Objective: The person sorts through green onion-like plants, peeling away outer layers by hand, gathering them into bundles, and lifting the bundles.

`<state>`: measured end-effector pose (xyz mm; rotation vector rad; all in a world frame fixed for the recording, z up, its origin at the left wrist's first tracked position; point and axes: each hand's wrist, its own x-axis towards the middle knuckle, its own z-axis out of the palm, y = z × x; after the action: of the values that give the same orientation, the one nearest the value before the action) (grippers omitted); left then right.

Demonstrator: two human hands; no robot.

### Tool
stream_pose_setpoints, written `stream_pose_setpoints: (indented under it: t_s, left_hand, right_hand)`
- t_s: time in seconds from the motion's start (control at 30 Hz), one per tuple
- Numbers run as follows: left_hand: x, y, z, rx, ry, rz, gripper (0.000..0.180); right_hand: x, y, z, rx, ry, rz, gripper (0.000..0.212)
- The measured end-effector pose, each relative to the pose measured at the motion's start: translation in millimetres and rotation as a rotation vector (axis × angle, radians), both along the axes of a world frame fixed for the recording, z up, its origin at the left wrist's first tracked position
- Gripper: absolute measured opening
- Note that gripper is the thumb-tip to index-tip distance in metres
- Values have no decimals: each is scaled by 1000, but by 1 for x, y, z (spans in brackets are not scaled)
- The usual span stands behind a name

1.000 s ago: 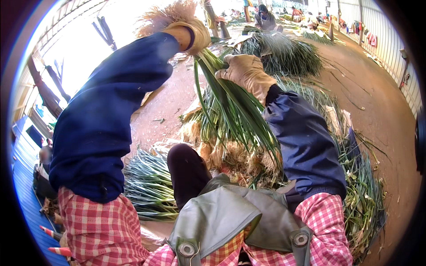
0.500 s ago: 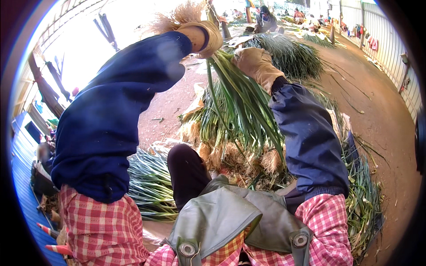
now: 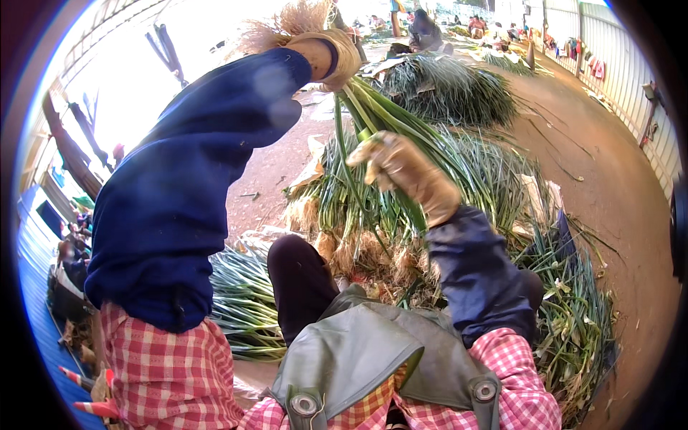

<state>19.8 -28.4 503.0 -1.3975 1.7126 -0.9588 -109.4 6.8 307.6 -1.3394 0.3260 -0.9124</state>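
My left hand point(image 3: 338, 61), in a tan glove, is raised at the top centre and closed round a bunch of green onions point(image 3: 369, 104). Their pale roots point(image 3: 301, 18) stick up above the fist, and the green leaves hang down toward the right. My right hand point(image 3: 408, 172), also in a tan glove, is beside those leaves with its fingers apart and partly bent. It is slightly blurred and no grip on the leaves shows. Below lies a heap of green onions point(image 3: 344, 193), roots toward me.
More green onions point(image 3: 244, 301) lie beside my left knee point(image 3: 297, 279), and loose leaves point(image 3: 573, 315) are piled at the right. A large onion pile point(image 3: 451, 89) stands farther off, with a person point(image 3: 424, 32) behind it. A corrugated metal wall point(image 3: 616, 57) runs along the right.
My right hand has come down and toward me along the leaves, its fingers now spread. My left hand still grips the bunch in nearly the same place.
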Motion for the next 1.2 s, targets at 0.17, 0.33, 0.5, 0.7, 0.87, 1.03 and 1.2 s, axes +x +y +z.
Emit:
stream_pose_setpoints:
  t_s: [0.17, 0.33, 0.5, 0.7, 0.87, 1.03, 1.2]
  left_hand:
    - [-47, 2, 8, -36, 2, -135, 22]
    - [-49, 15, -4, 13, -73, -78, 18]
    - [-74, 18, -1, -34, -83, -121, 18]
    - [-33, 25, 10, -42, -99, -99, 16]
    - [21, 16, 37, -176, -21, -361, 9]
    - [54, 36, 78, -476, -176, -423, 9]
    - [129, 19, 119, -520, -141, -634, 14]
  right_hand:
    - [41, -43, -27, -69, -45, -537, 64]
    - [60, -24, 20, 76, -225, -348, 60]
    - [63, -74, 3, -306, -164, -676, 43]
    - [60, -34, -146, -550, 661, -172, 32]
    - [30, 75, -256, -537, 821, 449, 37]
    - [22, 61, -284, -820, 1420, 303, 39]
    - [6, 62, -254, -660, 957, 141, 48]
